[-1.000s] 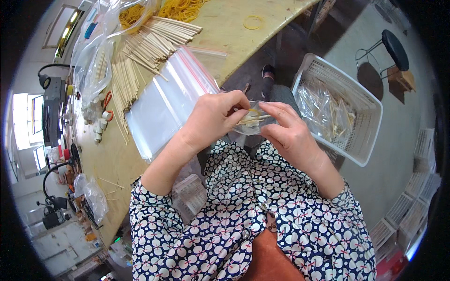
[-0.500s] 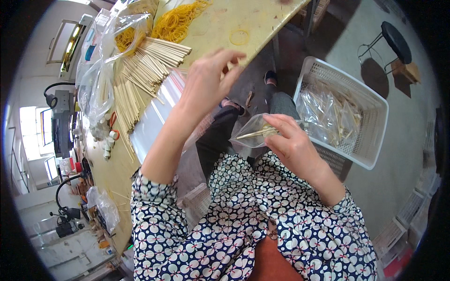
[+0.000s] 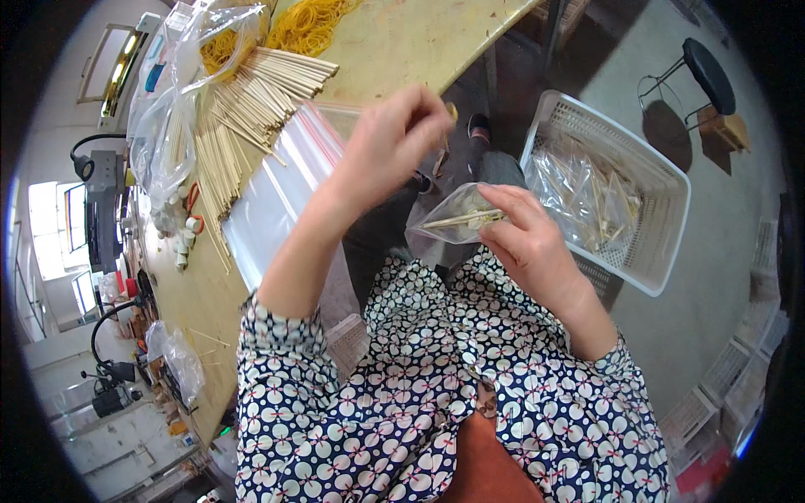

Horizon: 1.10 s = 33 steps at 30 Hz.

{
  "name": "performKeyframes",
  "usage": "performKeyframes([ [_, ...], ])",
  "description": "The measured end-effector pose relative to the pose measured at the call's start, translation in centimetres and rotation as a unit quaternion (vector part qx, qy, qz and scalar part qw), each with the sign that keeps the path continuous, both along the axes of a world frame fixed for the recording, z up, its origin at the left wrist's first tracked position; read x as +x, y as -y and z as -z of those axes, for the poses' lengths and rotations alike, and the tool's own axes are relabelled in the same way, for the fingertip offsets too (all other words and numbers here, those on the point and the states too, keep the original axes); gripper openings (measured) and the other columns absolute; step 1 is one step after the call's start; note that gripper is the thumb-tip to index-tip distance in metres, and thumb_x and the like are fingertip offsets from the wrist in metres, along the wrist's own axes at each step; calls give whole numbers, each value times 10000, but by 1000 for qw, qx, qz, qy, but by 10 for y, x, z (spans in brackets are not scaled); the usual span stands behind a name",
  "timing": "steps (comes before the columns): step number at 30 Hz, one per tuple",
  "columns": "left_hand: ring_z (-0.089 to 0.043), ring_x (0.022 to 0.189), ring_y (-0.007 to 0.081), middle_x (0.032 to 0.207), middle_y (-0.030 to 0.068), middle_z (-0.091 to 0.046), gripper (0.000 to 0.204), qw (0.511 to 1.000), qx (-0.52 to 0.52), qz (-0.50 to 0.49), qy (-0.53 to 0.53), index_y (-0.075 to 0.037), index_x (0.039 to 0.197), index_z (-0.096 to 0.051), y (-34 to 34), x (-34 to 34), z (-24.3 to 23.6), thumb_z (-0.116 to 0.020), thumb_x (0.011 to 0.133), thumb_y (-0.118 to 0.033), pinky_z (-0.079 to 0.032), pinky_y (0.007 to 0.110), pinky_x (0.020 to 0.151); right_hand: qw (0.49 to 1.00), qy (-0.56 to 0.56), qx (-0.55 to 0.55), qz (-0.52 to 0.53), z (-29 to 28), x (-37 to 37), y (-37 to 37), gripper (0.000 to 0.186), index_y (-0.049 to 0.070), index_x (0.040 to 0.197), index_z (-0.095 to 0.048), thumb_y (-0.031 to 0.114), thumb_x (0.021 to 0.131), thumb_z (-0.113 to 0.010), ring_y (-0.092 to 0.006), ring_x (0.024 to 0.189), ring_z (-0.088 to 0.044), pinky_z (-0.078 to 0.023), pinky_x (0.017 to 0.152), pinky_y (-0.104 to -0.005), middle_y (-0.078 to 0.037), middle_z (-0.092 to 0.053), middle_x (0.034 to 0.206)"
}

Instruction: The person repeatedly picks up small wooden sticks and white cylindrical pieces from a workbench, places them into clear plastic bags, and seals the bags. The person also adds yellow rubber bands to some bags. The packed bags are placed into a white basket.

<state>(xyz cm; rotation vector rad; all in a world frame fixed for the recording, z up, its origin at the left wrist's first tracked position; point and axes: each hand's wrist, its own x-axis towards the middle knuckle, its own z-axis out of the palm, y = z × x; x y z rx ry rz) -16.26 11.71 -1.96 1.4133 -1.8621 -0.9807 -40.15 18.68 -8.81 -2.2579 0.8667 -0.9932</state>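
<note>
My hands are apart. My right hand (image 3: 526,235) pinches a bag (image 3: 444,208) between thumb and fingers, out over my lap, between the table (image 3: 411,54) and the white basket (image 3: 677,226). The bag is clear and thin, with soft shine along its folds; it spreads into a rough wedge, one corner pointing left, its other end gathered at my fingertips. Inside, a few pale sticks (image 3: 453,222) lie lengthwise, nearly level, with paler contents beside my fingers that I cannot make out. My left hand (image 3: 402,134) is raised near the table's edge, blurred, fingers curled; something small and yellowish shows at its tips, but I cannot tell whether they grip it. On the table are flat bags (image 3: 272,205) with reddish strips, a fan of loose sticks (image 3: 226,138) and yellow bands (image 3: 310,25). Filled bags (image 3: 583,197) lie in the basket.
</note>
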Motion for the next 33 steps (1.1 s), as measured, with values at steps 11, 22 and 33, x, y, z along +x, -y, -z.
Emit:
performKeyframes([
  [11, -670, 1141, 191, 1300, 111, -691, 448, 993, -28, -102, -46, -30, 1273, -714, -136, 45, 27, -812, 836, -46, -544, 355, 964, 998, -32, -12, -54, -22, 21, -5, 167, 1, 917, -711, 2, 769, -789, -389, 1226, -621, -543, 994, -445, -199, -656, 1332],
  [22, -714, 898, 158, 1009, 96, -768, 93, 979, -63, -165, -104, 30, 1022, -759, -186, 62, 68, -710, 948, 0, -565, 271, 808, 995, 10, 51, -84, -37, 47, -7, 169, 30, 971, -750, -42, 821, -779, -290, 1104, -697, -585, 885, -361, -162, -694, 1267],
  [33, -669, 915, 149, 1014, 95, -738, 160, 938, -30, -216, -270, 37, 1027, -719, -221, 83, 72, -627, 1044, -92, -528, 274, 846, 890, 162, 417, -90, -32, 56, -15, 59, -23, 1055, -657, 22, 1026, -633, -139, 948, -743, -588, 853, -265, -86, -763, 986],
])
